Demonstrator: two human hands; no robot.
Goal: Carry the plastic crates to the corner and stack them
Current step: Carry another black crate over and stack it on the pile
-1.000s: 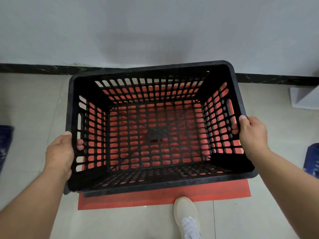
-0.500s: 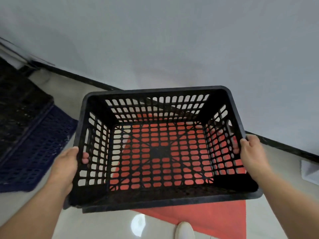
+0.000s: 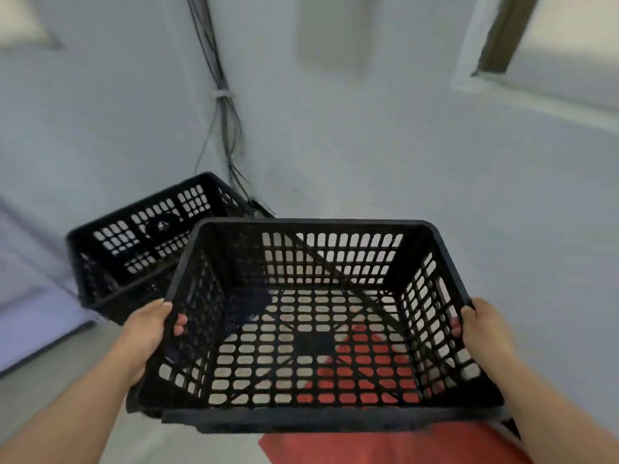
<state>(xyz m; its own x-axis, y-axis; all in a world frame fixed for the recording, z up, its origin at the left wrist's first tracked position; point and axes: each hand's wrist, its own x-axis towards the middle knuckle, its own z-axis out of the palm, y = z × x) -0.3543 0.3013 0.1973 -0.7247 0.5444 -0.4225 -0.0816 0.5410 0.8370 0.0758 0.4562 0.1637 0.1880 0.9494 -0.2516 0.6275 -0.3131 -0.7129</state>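
I hold a black slotted plastic crate [image 3: 331, 259] in the air in front of me, open side up. My left hand [image 3: 144, 333] grips its left side handle and my right hand [image 3: 482, 333] grips its right side handle, fingers hooked through the slots. A second black crate [image 3: 134, 242] stands in the room corner at the left, beyond and partly behind the held crate. A red crate [image 3: 385, 443] lies on the floor under the held one, seen through its bottom and below its near rim.
Grey walls meet in the corner, where a bundle of black cables [image 3: 224, 105] runs down behind the standing crate. A pale flat surface [image 3: 26, 316] lies at the far left. A window frame [image 3: 522, 61] is at the upper right.
My view has swung left and up toward the corner. The held crate has moved with it off the red crate, and the black crate in the corner has come into view.
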